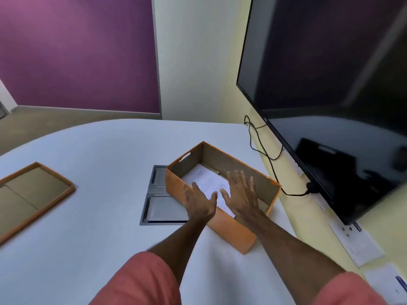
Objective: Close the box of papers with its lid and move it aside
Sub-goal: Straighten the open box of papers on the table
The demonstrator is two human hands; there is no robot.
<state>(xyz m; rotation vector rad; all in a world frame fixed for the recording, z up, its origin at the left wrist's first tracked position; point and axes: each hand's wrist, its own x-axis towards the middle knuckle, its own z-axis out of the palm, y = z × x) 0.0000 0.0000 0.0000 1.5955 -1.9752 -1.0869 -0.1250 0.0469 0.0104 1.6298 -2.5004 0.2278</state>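
Note:
An orange cardboard box (229,227) stands open on the white table, right of centre, with white printed papers (203,179) lying inside. Its lid (33,194), orange-rimmed and brown inside, lies upside down at the table's left edge, far from the box. My left hand (199,202) hovers over the box's near-left wall, fingers spread, holding nothing. My right hand (241,192) is flat and spread inside the box, over the papers; I cannot tell whether it touches them.
A grey recessed socket panel (154,208) sits in the table (105,150) just left of the box. A large black screen (330,84) hangs on the right wall, with a black cable (259,146) running down beside the box. Wall sockets (356,243) lie at lower right.

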